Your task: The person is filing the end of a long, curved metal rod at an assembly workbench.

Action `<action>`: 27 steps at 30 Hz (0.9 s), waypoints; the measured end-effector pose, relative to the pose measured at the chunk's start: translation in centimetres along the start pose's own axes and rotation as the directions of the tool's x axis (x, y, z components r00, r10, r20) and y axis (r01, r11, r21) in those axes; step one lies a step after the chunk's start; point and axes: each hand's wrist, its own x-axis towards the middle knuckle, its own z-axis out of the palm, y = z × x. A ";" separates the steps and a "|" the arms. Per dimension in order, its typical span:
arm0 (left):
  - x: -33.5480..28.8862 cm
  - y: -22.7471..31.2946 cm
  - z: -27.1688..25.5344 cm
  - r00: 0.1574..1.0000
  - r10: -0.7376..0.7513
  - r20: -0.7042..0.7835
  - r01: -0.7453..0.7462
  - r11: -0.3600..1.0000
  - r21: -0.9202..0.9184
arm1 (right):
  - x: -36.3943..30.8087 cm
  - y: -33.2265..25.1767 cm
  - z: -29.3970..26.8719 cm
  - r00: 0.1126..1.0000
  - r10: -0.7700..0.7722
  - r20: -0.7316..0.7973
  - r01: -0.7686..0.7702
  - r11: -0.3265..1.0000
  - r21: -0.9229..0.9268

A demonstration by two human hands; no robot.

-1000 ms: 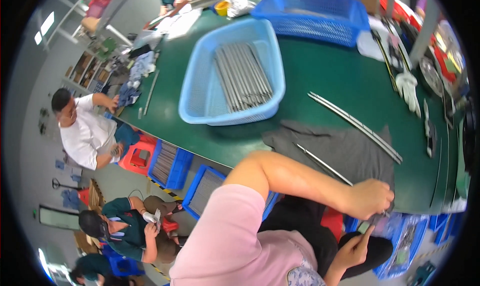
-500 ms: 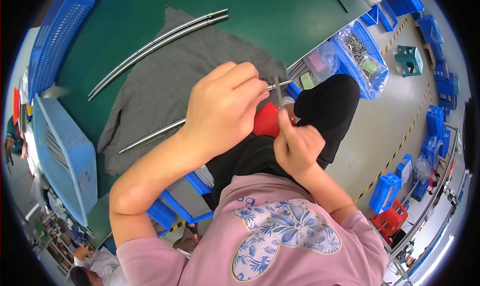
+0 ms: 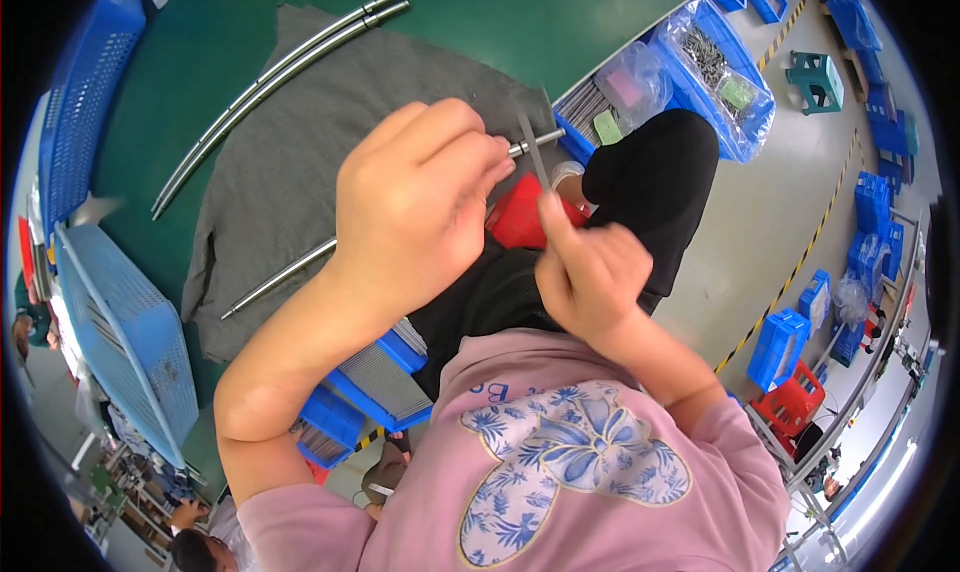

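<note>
My left hand point(image 3: 415, 197) is closed round a slim shiny metal rod point(image 3: 282, 276), which sticks out on both sides of the fist over a grey cloth point(image 3: 275, 177). In my right hand point(image 3: 597, 272) a thin flat grey metal strip point(image 3: 534, 152) is gripped, the thumb lying along it. The strip crosses the rod close to the rod's right end, where a dark ring shows; whether the two touch I cannot tell. Beyond my left hand, two more shiny metal rods point(image 3: 268, 85) lie side by side, partly on the cloth and partly on the green table point(image 3: 480, 17).
Blue bins point(image 3: 745, 137) with small metal parts in plastic bags stand right of the table edge. On the left are a light blue basket point(image 3: 165, 372) and a darker blue basket point(image 3: 95, 92). Rod-filled bins point(image 3: 385, 382) sit below my left arm. A green stool point(image 3: 815, 82) stands on the floor.
The whole view has shifted a little. The flat strip now leans more to the left across the rod. Both hands keep their hold.
</note>
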 end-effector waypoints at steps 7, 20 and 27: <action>0.2 0.0 -0.2 1.000 0.025 0.012 -0.025 0.999 0.021 | 0.4 0.8 2.0 0.993 -0.029 -0.112 0.034 0.998 0.043; 0.1 0.1 -0.3 1.000 0.004 0.006 -0.004 1.000 0.027 | 2.0 1.2 2.8 0.989 -0.076 -0.126 0.084 0.995 0.060; 0.3 -0.2 -0.3 1.000 -0.009 0.022 0.009 1.000 0.020 | 2.6 1.7 3.5 0.974 -0.109 -0.199 0.123 0.991 0.060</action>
